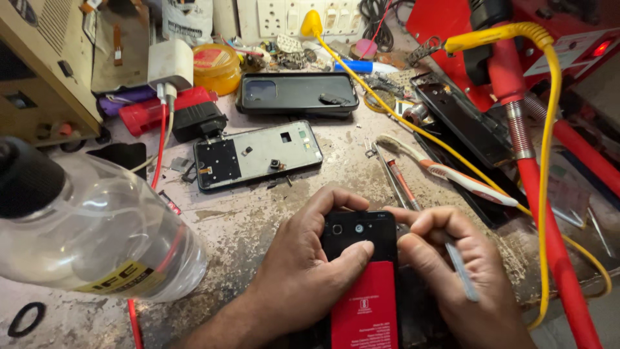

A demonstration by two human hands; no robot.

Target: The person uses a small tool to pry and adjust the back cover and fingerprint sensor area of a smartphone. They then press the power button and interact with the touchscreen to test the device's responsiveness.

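Note:
An opened phone [360, 232] with a black upper section and a red battery [365, 304] lies at the front of the bench. My left hand [303, 271] grips its left side, thumb pressed on the black part just above the battery. My right hand [452, 271] holds metal tweezers [462, 271] against the phone's right edge, fingertips touching its top right corner.
A phone frame [258, 155] and a black phone back cover [297, 92] lie farther back. A clear plastic bottle [97, 232] lies at the left. A toothbrush [452, 174], loose tools, a white charger [170, 64], yellow cable [549, 129] and red hose [542, 213] crowd the right.

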